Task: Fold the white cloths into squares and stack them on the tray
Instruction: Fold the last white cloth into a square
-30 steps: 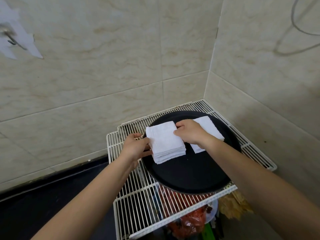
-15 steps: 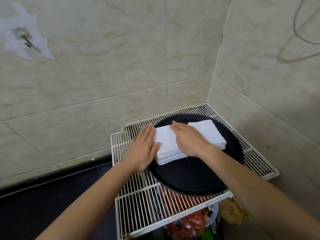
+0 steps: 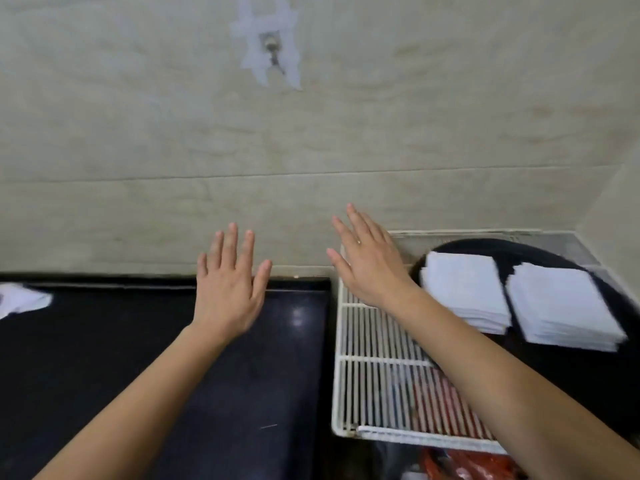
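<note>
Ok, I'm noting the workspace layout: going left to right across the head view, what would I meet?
crumpled white cloth → left hand → right hand → left folded stack → right folded stack

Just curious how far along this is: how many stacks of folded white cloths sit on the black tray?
2. The left stack lies on the black tray; the right stack lies beside it, slightly apart. Part of the tray is out of view.
</note>
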`<state>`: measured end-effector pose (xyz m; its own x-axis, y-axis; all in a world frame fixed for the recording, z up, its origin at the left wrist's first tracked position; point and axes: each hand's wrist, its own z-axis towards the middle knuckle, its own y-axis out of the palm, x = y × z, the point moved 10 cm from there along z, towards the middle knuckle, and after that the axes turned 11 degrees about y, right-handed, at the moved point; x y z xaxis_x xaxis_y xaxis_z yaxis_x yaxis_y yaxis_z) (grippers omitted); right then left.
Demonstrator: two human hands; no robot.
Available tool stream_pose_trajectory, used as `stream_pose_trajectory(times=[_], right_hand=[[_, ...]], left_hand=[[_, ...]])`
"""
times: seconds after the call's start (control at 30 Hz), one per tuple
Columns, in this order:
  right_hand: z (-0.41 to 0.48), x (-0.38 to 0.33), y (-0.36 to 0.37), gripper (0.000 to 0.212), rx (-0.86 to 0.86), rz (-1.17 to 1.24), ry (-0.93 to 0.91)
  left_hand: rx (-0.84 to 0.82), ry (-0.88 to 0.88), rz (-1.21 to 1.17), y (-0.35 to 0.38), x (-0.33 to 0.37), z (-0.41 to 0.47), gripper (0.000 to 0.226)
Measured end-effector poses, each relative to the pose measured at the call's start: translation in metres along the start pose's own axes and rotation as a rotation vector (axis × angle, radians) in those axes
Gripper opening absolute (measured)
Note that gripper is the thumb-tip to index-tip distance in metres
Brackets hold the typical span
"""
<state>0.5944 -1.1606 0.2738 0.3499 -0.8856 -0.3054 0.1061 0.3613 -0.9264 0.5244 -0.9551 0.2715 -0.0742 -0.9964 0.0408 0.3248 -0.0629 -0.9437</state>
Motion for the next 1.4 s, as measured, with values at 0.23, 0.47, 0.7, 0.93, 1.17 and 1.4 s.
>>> stream_pose_trajectory(times=[0.23, 0.47, 0.7, 0.93, 1.17, 1.4], right_hand=[[-0.007, -0.236, 0.062, 0.066, -0.063, 0.093, -0.27], [-0.041, -0.456, 0.144, 0.071, -0.08, -0.001, -0.422], [-0.074, -0.626, 0.237, 0.072, -0.198, -0.08, -0.539], [-0.037, -0.693, 0.31, 0.071, -0.273, -0.085, -0.517], [0.067, -0.751, 0.375, 0.071, -0.268, 0.006, -0.417], [0.149, -0.785, 0.428, 0.069, -0.331, 0.037, -0.271]], left_hand=[[0.091, -0.262, 0.163, -0.074, -0.187, -0.136, 0.069], [0.01, -0.487, 0.173, -0.112, -0.377, -0.297, 0.077], [-0.056, -0.636, 0.144, -0.119, -0.522, -0.404, 0.083], [-0.112, -0.61, 0.138, -0.081, -0.62, -0.401, 0.079], [-0.133, -0.54, 0.226, -0.054, -0.73, -0.335, 0.077], [-0.132, -0.473, 0.159, -0.036, -0.822, -0.268, 0.079]])
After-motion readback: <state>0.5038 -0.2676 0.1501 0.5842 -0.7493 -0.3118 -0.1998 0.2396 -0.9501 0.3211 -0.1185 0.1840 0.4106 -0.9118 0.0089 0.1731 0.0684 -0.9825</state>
